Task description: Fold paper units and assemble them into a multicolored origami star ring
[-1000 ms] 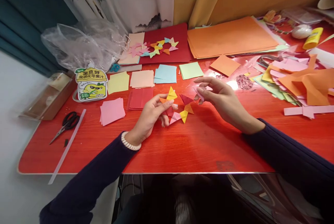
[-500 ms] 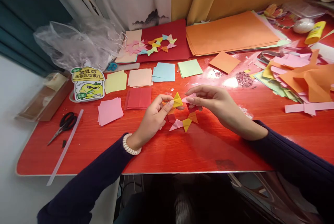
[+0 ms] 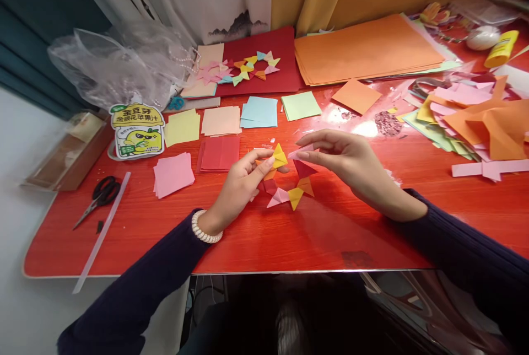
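A partial ring of folded paper pieces [image 3: 290, 190], yellow, red, pink and orange, lies on the red table [image 3: 264, 239] at its middle. My left hand [image 3: 242, 184] pinches the ring's yellow end piece [image 3: 280, 156] between thumb and fingers. My right hand [image 3: 343, 159] holds a small pink folded piece [image 3: 301, 150] right next to that yellow end, its tip close to the ring's red piece [image 3: 303, 168].
Stacks of small paper squares [image 3: 219, 134] lie behind the hands, with a finished paper ring [image 3: 248, 68] on a dark red sheet. Orange sheets [image 3: 367, 49] and paper scraps [image 3: 475, 118] fill the right. Scissors [image 3: 99, 198], a plastic bag [image 3: 115, 71] and a sticker card [image 3: 136, 132] sit left.
My right hand has brought the pink piece left toward the yellow end held by my left hand. The ring stays on the table.
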The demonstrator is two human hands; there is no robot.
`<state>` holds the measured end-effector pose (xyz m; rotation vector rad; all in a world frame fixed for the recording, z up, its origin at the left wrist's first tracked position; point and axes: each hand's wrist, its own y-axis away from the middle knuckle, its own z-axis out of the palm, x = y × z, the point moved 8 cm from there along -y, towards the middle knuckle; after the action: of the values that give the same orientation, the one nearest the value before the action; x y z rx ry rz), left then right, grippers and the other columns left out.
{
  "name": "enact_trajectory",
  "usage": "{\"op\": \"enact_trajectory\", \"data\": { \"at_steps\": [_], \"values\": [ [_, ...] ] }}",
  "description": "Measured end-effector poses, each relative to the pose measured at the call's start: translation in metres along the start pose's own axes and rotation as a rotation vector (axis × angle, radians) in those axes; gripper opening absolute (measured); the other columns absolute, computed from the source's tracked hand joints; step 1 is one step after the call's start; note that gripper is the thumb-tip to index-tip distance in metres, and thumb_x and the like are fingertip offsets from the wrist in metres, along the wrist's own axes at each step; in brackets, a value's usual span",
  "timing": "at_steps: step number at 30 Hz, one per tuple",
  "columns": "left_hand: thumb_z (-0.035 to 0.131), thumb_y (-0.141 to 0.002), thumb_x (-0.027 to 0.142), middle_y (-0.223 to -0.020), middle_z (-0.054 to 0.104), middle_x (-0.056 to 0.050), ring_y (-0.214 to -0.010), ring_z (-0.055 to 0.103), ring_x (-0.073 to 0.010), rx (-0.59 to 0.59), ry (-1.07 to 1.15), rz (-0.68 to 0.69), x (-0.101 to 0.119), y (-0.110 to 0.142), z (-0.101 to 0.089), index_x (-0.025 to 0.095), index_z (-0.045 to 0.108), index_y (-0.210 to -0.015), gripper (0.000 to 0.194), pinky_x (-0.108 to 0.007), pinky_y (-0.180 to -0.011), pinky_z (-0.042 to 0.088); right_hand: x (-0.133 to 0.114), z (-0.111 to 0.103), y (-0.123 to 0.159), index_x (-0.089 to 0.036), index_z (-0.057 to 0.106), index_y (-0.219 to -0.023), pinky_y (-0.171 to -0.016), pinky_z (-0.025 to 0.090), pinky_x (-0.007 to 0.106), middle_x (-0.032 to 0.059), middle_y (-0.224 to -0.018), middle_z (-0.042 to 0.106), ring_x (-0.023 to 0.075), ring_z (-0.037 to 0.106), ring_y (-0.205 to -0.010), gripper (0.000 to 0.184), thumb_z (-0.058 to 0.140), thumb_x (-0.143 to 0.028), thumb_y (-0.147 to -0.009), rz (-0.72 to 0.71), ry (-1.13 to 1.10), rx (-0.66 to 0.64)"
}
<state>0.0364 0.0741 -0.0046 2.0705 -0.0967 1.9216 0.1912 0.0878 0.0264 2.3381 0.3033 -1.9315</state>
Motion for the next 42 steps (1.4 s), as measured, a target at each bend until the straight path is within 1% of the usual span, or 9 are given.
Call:
{"op": "enact_trajectory", "data": {
  "at_steps": [3,7,9,14,17,23,30,35,42],
  "values": [
    [0.05,-0.085,0.038,-0.084,0.068,-0.003,-0.04,0.034,-0.0024,0.029,0.018,-0.005,0.0,-0.001,-0.004,0.021,0.053,-0.103,0.025,-0.013,-0.032,0.021,-0.009,-0.001,0.002,-0.021,0.068,-0.085,-0.07,0.05,0.032,0.0031,-0.09,0.065,0.0166,0.061,-0.079,0.007,0.063,-0.024,-0.08,-0.059,-0.046,0.004],
    [0.05,-0.085,0.037,-0.083,0.068,-0.004,-0.042,0.038,-0.0033,0.04,0.017,-0.014,0.002,-0.001,-0.004,0.02,0.052,-0.104,0.025,-0.013,-0.032,0.022,-0.014,0.0,0.003,-0.023,0.07,-0.085,-0.09,0.046,0.035,0.0024,-0.104,0.064,0.0192,0.057,-0.102,0.009,0.062,-0.025,-0.082,-0.089,-0.03,-0.013],
    [0.051,-0.085,0.036,-0.083,0.067,-0.003,-0.044,0.04,-0.0039,0.034,0.028,-0.005,0.003,0.0,-0.003,0.02,0.053,-0.104,0.024,-0.013,-0.032,0.023,-0.011,-0.001,0.002,-0.022,0.07,-0.087,-0.091,0.045,0.035,0.0029,-0.104,0.065,0.019,0.057,-0.102,0.011,0.06,-0.025,-0.084,-0.08,-0.039,-0.001],
    [0.059,-0.08,0.031,-0.081,0.063,0.001,-0.046,0.041,-0.0016,0.02,0.027,0.053,0.003,0.001,-0.005,0.021,0.058,-0.096,0.019,-0.011,-0.036,0.029,0.001,-0.007,-0.001,-0.022,0.061,-0.11,-0.085,0.049,0.036,0.004,-0.104,0.064,0.0183,0.061,-0.09,0.029,0.062,-0.024,-0.082,-0.051,-0.126,0.052],
    [0.063,-0.078,0.028,-0.083,0.061,0.0,-0.067,0.054,-0.0056,0.009,0.034,0.117,0.005,0.0,-0.006,0.02,0.061,-0.096,0.02,-0.012,-0.056,0.043,0.007,-0.008,-0.003,-0.022,0.057,-0.118,-0.083,0.048,0.035,0.0037,-0.102,0.062,0.0169,0.061,-0.086,0.041,0.066,-0.024,-0.078,-0.004,-0.172,0.052],
    [0.067,-0.075,0.027,-0.085,0.06,0.001,-0.072,0.054,-0.0073,0.014,-0.036,0.165,0.006,-0.002,-0.007,0.025,0.064,-0.102,0.028,-0.017,-0.065,0.044,0.007,-0.001,-0.004,-0.018,0.062,-0.095,-0.065,0.046,0.024,0.0019,-0.085,0.06,0.0121,0.056,-0.076,0.018,0.066,-0.025,-0.079,0.004,-0.262,-0.028],
    [0.069,-0.073,0.029,-0.082,0.064,0.0,-0.069,0.056,-0.0083,0.007,0.05,0.146,0.005,-0.002,-0.006,0.02,0.067,-0.087,0.017,-0.018,-0.061,0.046,-0.006,0.002,0.005,-0.017,0.06,-0.094,-0.047,0.034,0.019,-0.0063,-0.059,0.039,0.0052,0.041,-0.051,0.018,0.066,-0.025,-0.08,-0.006,-0.187,-0.039],
    [0.069,-0.073,0.03,-0.074,0.06,0.001,-0.06,0.054,-0.0074,0.012,0.1,0.117,0.003,0.0,-0.007,0.018,0.064,-0.084,0.017,-0.017,-0.05,0.045,-0.018,0.009,0.012,-0.014,0.056,-0.083,-0.042,0.035,0.018,-0.004,-0.06,0.049,0.0057,0.047,-0.05,0.018,0.069,-0.025,-0.077,-0.017,-0.138,-0.072],
    [0.069,-0.074,0.023,-0.08,0.06,0.001,-0.072,0.058,-0.0078,0.032,0.128,0.193,0.009,-0.001,-0.007,0.017,0.061,-0.085,0.015,-0.018,-0.065,0.049,-0.018,0.014,0.017,-0.015,0.056,-0.101,-0.045,0.046,0.021,-0.0021,-0.063,0.055,0.0111,0.058,-0.054,0.025,0.066,-0.026,-0.08,0.0,-0.15,-0.113]
  ]
}}
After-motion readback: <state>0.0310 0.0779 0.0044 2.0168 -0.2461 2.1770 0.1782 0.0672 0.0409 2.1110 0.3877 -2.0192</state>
